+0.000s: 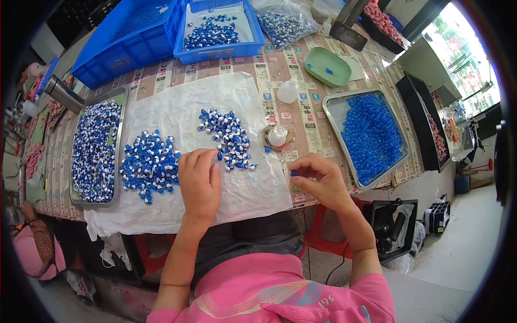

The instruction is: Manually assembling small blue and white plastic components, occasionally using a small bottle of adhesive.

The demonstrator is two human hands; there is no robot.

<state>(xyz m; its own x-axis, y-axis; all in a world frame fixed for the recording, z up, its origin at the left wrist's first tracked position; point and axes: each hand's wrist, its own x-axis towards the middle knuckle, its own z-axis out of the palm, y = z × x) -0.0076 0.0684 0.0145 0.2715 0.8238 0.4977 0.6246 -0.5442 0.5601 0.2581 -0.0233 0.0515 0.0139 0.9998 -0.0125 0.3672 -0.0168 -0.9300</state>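
Note:
My right hand [325, 182] is at the right edge of a white sheet [258, 199], with a small blue bead [293, 173] pinched between thumb and fingertips. Over the sheet's middle, my left hand [198, 185] has its fingers closed, and a dark blue bead [219, 156] shows at the fingertips. Left of that hand lies a heap of blue-and-white beads [148, 164]; a smaller blue-and-white pile [232, 142] spreads just beyond it. Between the hands, farther off, a round white lump [278, 135] sits on a brown pad, a loose blue bead [267, 149] beside it.
A metal tray of blue beads [371, 134] lies at right, another tray of blue-and-white beads [97, 153] at left. Behind are a white bottle [287, 91], a green dish [318, 60], blue crates [129, 56] and a bag of beads [285, 24].

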